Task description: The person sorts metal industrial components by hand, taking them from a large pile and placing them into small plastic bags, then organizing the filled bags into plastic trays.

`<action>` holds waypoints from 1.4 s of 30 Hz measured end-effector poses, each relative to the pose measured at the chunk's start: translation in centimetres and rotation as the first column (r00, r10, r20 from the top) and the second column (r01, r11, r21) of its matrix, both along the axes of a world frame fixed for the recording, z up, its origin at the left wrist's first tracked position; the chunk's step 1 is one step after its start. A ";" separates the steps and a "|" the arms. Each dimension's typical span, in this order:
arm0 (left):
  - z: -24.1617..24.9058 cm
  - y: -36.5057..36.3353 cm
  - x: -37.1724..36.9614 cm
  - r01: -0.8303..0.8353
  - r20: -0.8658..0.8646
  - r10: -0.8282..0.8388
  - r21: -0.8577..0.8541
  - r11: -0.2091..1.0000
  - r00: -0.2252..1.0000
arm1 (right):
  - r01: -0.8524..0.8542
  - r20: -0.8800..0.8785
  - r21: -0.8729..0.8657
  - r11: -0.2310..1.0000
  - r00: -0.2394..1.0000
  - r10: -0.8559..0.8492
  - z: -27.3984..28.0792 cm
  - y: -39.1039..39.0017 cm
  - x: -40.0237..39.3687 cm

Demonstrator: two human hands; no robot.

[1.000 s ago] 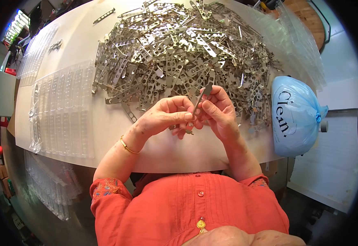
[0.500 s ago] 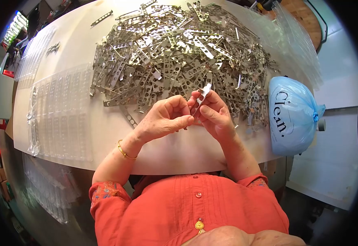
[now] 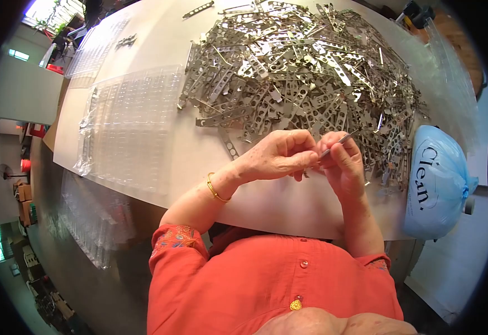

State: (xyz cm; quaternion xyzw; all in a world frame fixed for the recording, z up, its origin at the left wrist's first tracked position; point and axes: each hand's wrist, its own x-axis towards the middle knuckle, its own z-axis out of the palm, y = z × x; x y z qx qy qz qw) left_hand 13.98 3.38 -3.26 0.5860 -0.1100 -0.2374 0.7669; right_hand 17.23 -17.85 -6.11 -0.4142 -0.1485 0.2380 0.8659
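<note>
My right hand pinches a thin metal strip between thumb and fingers, tilted so that its narrow edge shows. My left hand is closed close beside it, thumb and forefinger pressed together at the strip's near end. Whether those fingertips grip the strip is hidden. A small dark bit shows below the left fingers; what it belongs to cannot be made out. Beyond both hands spreads a large heap of flat metal strips with round holes, and one loose strip lies at its near left edge.
Clear plastic blister trays lie left on the pale table; more trays sit below its edge. A tied blue bag stands at the right, with clear plastic sheets behind. Several small metal pieces lie far left.
The view has swung left, so the table and heap sit further right. The strip in my right hand has turned from its holed face to its edge. Both hands stay close together.
</note>
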 end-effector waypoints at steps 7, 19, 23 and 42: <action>1.7 4.5 1.5 -0.560 0.371 0.449 0.282 0.779 0.813 | 0.039 -0.083 0.160 0.986 0.996 -0.026 0.6 -0.5 0.7; -0.6 7.5 0.2 -0.724 0.730 -0.003 0.677 0.132 0.683 | -0.008 -0.106 0.161 0.987 0.994 0.025 0.3 -0.7 0.5; -0.8 8.1 0.7 -0.773 0.780 -0.115 0.625 0.110 0.615 | 0.002 -0.093 0.119 0.993 0.996 0.009 0.4 -0.6 0.3; 0.0 -0.6 6.4 -0.470 -0.329 0.353 -0.415 0.779 0.876 | 0.275 0.193 -0.314 0.909 0.956 -0.223 6.7 1.1 5.1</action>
